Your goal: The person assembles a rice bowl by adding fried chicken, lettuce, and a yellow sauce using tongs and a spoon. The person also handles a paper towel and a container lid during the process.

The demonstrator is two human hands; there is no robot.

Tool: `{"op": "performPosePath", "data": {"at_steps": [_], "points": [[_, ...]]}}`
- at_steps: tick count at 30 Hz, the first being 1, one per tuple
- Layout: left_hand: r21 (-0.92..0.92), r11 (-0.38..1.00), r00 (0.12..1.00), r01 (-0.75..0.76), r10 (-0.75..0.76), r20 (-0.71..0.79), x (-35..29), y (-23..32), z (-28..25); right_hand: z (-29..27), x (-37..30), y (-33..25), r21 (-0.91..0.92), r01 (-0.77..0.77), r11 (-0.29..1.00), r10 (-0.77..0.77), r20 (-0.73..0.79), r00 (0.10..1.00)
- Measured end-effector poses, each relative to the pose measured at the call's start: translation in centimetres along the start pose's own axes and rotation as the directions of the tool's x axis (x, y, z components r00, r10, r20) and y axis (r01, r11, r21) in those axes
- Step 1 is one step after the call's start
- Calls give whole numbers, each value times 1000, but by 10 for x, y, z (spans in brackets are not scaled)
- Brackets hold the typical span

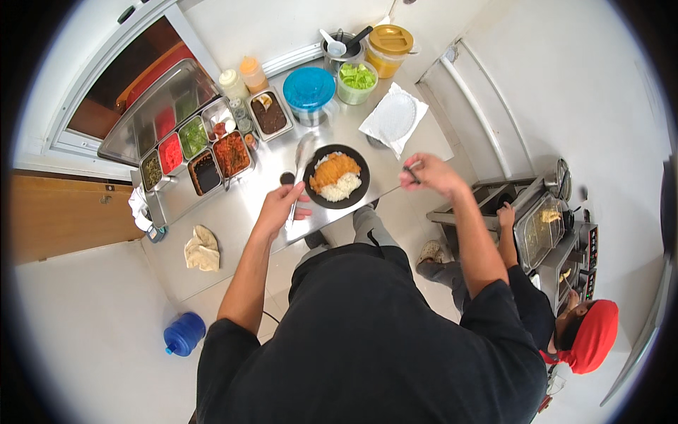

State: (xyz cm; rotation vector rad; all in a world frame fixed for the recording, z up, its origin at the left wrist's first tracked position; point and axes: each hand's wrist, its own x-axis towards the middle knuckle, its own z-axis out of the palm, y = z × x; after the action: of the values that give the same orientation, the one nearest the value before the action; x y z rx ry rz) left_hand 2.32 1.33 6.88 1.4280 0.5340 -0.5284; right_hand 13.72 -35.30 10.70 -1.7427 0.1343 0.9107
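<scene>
My left hand (277, 210) is closed on a long metal serving spoon (295, 194); its broad end, smeared by motion, points away from me beside the plate. To its right sits a round black plate (339, 203) with white rice (343, 188) and a golden breaded cutlet (335, 167). My right hand (432, 174) hovers off the table's front edge, right of the plate. Its fingertips pinch a small dark thing (411, 175) whose kind I cannot make out. Neither hand touches the food.
Metal pans of toppings (232, 154) and a sauce pan (270, 116) line the left and back. Behind the plate stand a blue-lidded tub (309, 88), a lettuce tub (357, 79) and a yellow-lidded container (389, 51). A cloth (203, 249) lies left. A co-worker (526, 297) works at fryers, right.
</scene>
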Motion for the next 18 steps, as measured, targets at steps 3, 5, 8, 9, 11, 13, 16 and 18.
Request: {"op": "performPosePath", "data": {"at_steps": [3,5,8,9,11,13,16,18], "points": [[-599,791,990,124,-55,132,-5,-21,6,-52,33,-70,-188,100,977,-115,-71,991],[-826,545,986,146,-12,167,-11,-30,17,-74,68,-122,-521,163,838,-261,-120,958],[-898,424,985,115,-164,49,-15,-34,39,-79,143,-191,-954,172,245,-555,7,832],[-896,427,983,125,-179,52,-18,-34,47,-76,168,-208,-993,122,3,-597,96,796],[-909,405,989,94,-142,39,-19,-31,65,-68,218,-237,-989,113,-99,-527,149,837],[-927,374,994,31,-108,-10,-21,-25,81,-55,266,-257,-981,179,-70,-383,192,904],[-921,379,986,-86,-98,-132,-23,-13,101,-27,325,-266,-988,125,-95,-370,152,917],[-903,400,976,-158,-77,-206,-26,-6,113,-9,355,-269,-982,71,-176,-244,113,963]]}}
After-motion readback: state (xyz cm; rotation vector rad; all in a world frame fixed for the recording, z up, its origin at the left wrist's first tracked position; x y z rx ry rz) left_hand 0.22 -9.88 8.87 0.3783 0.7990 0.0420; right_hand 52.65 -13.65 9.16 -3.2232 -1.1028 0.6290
